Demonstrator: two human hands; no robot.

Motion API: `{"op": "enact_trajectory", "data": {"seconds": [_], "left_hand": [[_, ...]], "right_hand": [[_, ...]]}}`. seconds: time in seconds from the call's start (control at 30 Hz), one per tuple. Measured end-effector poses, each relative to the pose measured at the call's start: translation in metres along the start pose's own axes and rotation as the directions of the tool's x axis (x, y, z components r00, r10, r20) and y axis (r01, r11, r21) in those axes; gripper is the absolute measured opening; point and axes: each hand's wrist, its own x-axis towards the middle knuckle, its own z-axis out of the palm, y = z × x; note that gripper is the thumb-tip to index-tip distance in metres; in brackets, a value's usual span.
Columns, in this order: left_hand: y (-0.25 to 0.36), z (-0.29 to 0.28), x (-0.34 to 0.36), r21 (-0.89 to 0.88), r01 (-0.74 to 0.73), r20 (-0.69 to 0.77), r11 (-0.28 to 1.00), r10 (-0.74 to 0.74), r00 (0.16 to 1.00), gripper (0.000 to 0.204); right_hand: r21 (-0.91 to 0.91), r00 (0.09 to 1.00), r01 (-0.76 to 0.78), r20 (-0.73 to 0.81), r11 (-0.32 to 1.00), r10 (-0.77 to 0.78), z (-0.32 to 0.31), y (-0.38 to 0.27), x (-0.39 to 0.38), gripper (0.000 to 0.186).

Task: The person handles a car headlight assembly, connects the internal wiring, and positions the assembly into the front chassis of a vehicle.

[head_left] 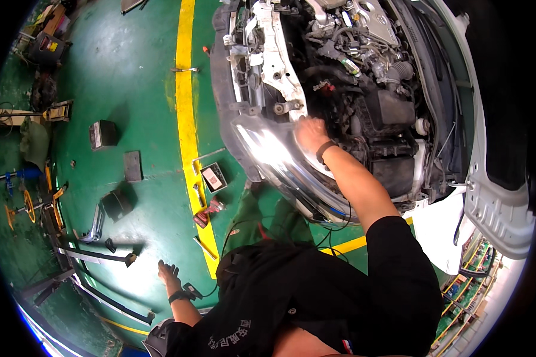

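Note:
My right hand (311,134) is at the inner edge of the car's headlight (268,143), beside the white front crossmember (280,65). Its fingers look curled down, and what they grip, if anything, is hidden. Off to my left, my left hand (168,274) hangs over the floor with its fingers stretched out, holding nothing. The engine bay (363,65) lies exposed under the raised hood. A black air filter box (390,110) sits to the right of my right hand.
On the floor by the yellow line (185,89) lie a red cordless power tool (207,214), a small box (213,177) and an L-shaped wrench (207,156). A black battery-like block (103,135) and a dark flat plate (133,166) are farther left. Long trim strips (98,256) stand lower left.

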Motion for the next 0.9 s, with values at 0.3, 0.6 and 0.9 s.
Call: {"op": "enact_trajectory", "data": {"seconds": [0.3,0.6,0.9], "left_hand": [[-0.004,-0.01,-0.001,-0.008,0.015,0.009,1.0,-0.015,1.0,0.072],[0.013,0.012,-0.013,-0.014,0.005,-0.051,1.0,-0.005,0.999,0.058],[0.0,0.006,-0.007,-0.044,0.009,-0.106,0.999,-0.013,0.994,0.048]], "right_hand": [[0.033,0.988,-0.088,0.133,0.996,0.083,-0.017,-0.015,0.002,0.047],[0.048,0.997,-0.055,0.056,0.997,0.052,0.012,0.007,0.013,0.049],[0.014,0.999,-0.018,0.051,1.0,0.018,0.014,0.01,0.017,0.025]]}}
